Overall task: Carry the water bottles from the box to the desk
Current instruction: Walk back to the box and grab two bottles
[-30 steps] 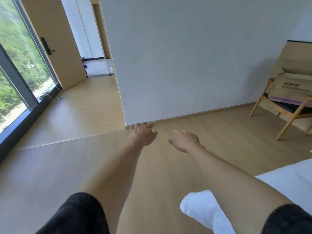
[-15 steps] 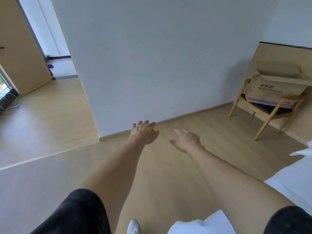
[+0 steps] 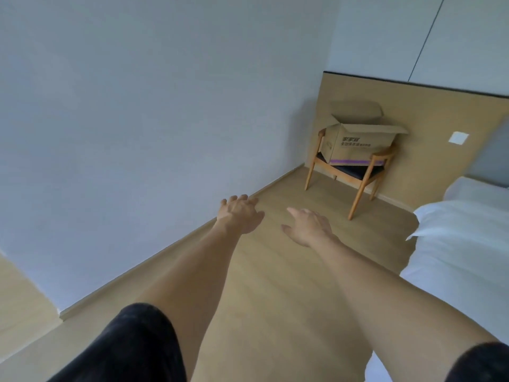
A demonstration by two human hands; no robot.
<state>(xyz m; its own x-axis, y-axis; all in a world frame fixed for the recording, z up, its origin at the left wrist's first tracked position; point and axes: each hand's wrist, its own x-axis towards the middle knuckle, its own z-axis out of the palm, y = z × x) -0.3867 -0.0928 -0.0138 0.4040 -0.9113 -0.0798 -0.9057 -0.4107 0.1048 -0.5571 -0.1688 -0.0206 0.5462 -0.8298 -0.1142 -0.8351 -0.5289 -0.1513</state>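
The cardboard box sits on the seat of a wooden armchair in the far corner, against a tan wall panel. Its top flaps stand open, the rear one upright and the side ones folded outward. From this angle I cannot see inside, so I cannot confirm any water bottles. Dark printed characters mark its front face and a purple strip runs along the bottom edge.

My left hand and right hand are both stretched forward over the floor, fingers loose and spread, holding nothing. They are well apart from the box.

Compared with half a second ago, the view has swung right: the doorway and side room have left the frame, the chair and box now stand nearer the centre, and more of the bed shows at the right. My arms keep the same reach.

The floor is pale wood-grain plank with a matching skirting. The wall is plain matte white. The chair has slim angled legs and a dark seat pad. The bedding is smooth white fabric. A small white square plate is set in the panel.
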